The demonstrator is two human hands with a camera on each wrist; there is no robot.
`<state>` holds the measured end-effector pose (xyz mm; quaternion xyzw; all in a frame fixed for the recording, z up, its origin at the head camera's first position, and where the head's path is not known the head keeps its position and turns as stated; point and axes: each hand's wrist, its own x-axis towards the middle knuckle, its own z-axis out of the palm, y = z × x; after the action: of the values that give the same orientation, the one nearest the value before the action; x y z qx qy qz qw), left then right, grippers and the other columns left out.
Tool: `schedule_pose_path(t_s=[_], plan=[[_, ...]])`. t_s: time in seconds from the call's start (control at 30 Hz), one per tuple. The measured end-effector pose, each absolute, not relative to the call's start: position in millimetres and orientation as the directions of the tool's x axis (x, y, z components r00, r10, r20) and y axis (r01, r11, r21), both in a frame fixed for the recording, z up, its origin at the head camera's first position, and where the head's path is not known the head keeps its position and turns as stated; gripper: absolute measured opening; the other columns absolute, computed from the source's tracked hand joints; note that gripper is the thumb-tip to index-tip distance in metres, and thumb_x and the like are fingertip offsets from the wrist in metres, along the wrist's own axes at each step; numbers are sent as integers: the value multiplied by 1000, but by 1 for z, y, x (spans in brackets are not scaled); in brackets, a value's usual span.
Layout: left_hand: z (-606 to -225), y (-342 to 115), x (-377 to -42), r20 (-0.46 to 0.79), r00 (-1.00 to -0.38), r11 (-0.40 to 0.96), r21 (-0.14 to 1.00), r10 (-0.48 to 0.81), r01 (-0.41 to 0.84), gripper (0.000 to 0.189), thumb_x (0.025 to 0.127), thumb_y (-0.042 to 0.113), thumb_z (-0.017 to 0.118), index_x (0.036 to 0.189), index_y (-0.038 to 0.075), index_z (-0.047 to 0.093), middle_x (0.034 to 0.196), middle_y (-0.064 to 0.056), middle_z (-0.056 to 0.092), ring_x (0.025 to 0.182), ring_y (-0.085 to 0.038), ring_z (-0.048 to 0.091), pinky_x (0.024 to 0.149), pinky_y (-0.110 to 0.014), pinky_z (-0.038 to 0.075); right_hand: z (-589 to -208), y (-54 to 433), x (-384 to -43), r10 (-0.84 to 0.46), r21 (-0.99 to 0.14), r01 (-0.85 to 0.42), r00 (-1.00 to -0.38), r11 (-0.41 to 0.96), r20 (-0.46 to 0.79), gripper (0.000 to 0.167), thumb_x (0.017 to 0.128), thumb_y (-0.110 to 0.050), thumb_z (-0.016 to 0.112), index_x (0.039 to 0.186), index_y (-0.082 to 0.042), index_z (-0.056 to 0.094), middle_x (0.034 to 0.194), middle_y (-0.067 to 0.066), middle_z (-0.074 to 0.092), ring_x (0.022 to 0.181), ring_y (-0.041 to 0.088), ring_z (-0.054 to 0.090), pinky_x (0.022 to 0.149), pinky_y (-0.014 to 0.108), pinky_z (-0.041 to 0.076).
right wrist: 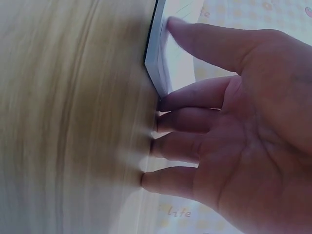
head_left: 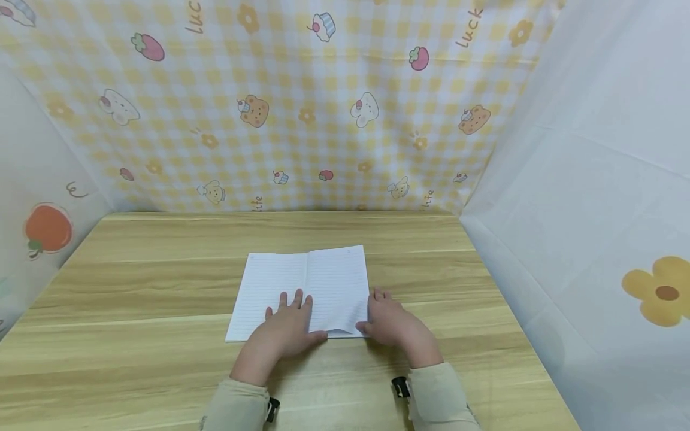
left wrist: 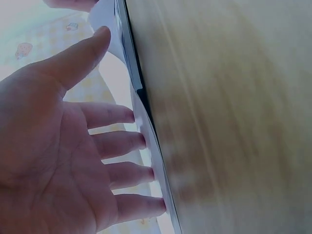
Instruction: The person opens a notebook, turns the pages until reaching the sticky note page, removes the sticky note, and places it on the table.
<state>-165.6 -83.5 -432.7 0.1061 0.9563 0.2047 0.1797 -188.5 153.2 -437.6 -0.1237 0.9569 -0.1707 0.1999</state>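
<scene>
An open notebook (head_left: 336, 281) with lined white pages lies on the wooden table. My left hand (head_left: 288, 332) rests on the near part of its left page, fingers spread and fairly straight; the thumb reaches toward the near edge of the right page. In the left wrist view, the fingertips of the left hand (left wrist: 63, 146) touch the paper. At the near right corner is my right hand (head_left: 388, 320). Its thumb touches the right page, while the other fingers of the right hand (right wrist: 234, 122) extend down to the table beside the corner. Between the hands, the page's near edge bulges up slightly.
The wooden table (head_left: 162, 287) surrounds the notebook. A yellow checked cloth (head_left: 302, 149) with cartoon prints hangs behind the far edge. White sheeting (head_left: 593, 179) stands along the right side, and a printed white panel (head_left: 32, 155) along the left.
</scene>
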Motion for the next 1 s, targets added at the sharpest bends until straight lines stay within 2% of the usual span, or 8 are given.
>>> schedule_pose_path(t_s=[0.2, 0.43, 0.57, 0.67, 0.73, 0.8, 0.87, 1.0], plan=[[-430, -87, -167, -318, -897, 876, 462, 307, 136, 73, 106, 39, 63, 161, -3, 40, 173, -31, 23, 159, -62, 14, 120, -83, 20, -436, 168, -190, -339, -491, -151, -885, 858, -321, 54, 115, -25, 44, 157, 8, 43, 172, 29, 28, 163, 46, 24, 133, 58, 23], [-427, -92, -167, -318, -883, 859, 486, 346, 161, 57, 110, 26, 58, 159, 0, 46, 172, -34, 23, 157, -65, 14, 118, -85, 21, -437, 175, -189, -354, -508, -165, -885, 845, -301, 69, 103, -25, 71, 157, 8, 45, 171, 29, 32, 162, 46, 28, 132, 57, 27], [-426, -95, -170, -294, -890, 846, 508, 348, 163, 55, 110, 20, 54, 160, -2, 43, 170, -36, 26, 156, -65, 18, 117, -85, 23, -439, 171, -189, -345, -486, -166, -887, 858, -306, 72, 99, -25, 76, 156, 8, 46, 171, 30, 31, 161, 48, 27, 132, 58, 27], [-427, -98, -172, -228, -913, 825, 538, 338, 171, 63, 105, 14, 54, 162, -7, 35, 168, -39, 27, 155, -65, 22, 120, -81, 26, -438, 170, -189, -338, -473, -163, -887, 866, -314, 71, 100, -25, 75, 156, 7, 46, 171, 29, 30, 162, 48, 27, 132, 58, 27], [-427, -98, -173, -159, -935, 822, 539, 316, 186, 74, 102, 14, 56, 166, -6, 23, 169, -41, 20, 155, -65, 21, 118, -81, 29, -438, 169, -189, -335, -473, -159, -888, 867, -316, 71, 100, -24, 76, 156, 7, 46, 171, 29, 30, 162, 47, 27, 132, 58, 27], [-426, -98, -175, -55, -954, 842, 487, 294, 232, 85, 101, 15, 60, 170, 0, 12, 173, -39, 10, 157, -63, 18, 117, -82, 29, -437, 169, -189, -331, -471, -154, -888, 868, -319, 71, 100, -24, 76, 156, 7, 46, 172, 29, 30, 162, 46, 27, 132, 58, 27], [-425, -97, -175, 54, -957, 884, 371, 284, 283, 92, 101, 13, 64, 173, 12, 7, 177, -32, 0, 161, -58, 11, 117, -84, 26, -436, 169, -188, -329, -472, -152, -889, 868, -319, 71, 99, -23, 76, 155, 8, 47, 171, 29, 30, 162, 46, 27, 132, 57, 27], [-424, -97, -176, 217, -914, 928, 72, 344, 366, 99, 90, 3, 76, 170, 33, 27, 182, -14, 6, 166, -48, 6, 118, -88, 14, -435, 170, -188, -326, -467, -151, -890, 871, -319, 71, 98, -23, 77, 155, 9, 47, 171, 30, 32, 162, 46, 29, 132, 58, 28]])
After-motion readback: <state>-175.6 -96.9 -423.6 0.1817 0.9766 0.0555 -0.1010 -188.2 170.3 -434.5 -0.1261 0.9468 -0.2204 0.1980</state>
